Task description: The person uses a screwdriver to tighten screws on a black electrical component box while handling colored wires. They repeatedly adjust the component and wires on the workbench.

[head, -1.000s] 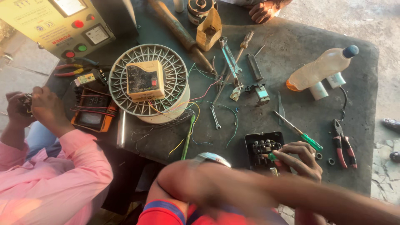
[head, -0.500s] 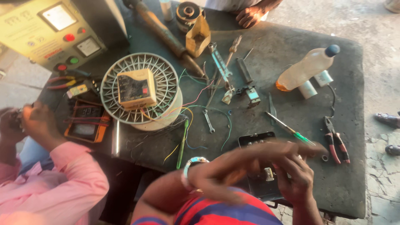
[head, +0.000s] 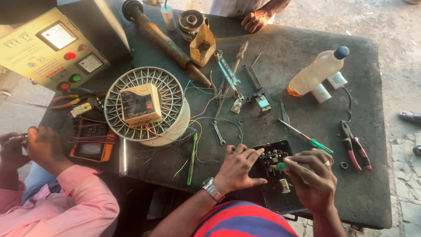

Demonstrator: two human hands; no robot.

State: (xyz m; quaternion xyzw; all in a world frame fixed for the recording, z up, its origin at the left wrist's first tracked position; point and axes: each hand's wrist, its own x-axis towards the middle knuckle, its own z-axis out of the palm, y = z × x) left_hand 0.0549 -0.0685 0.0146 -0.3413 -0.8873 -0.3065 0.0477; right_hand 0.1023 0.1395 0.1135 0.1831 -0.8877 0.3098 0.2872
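From the head camera, we see our left hand (head: 237,169) lying with fingers spread flat on the near-left corner of the black switch plate (head: 276,193), which sits at the near edge of the dark table (head: 372,184). Our right hand (head: 313,177) is closed around a small green-handled tool (head: 281,166), whose tip we cannot see among the terminals.

The plate overhangs the table edge a little, so we judge that a hard push could tip it off toward our lap. The hidden tip could slip off a screw head and jab our left fingers, which rest just beside the terminals.

Loose coloured wires (head: 197,131) trail from the white fan grille (head: 147,103) toward the plate; a snagged sleeve might drag them. The green screwdriver (head: 307,138) and red pliers (head: 355,149) lie near enough for our elbow to knock off.
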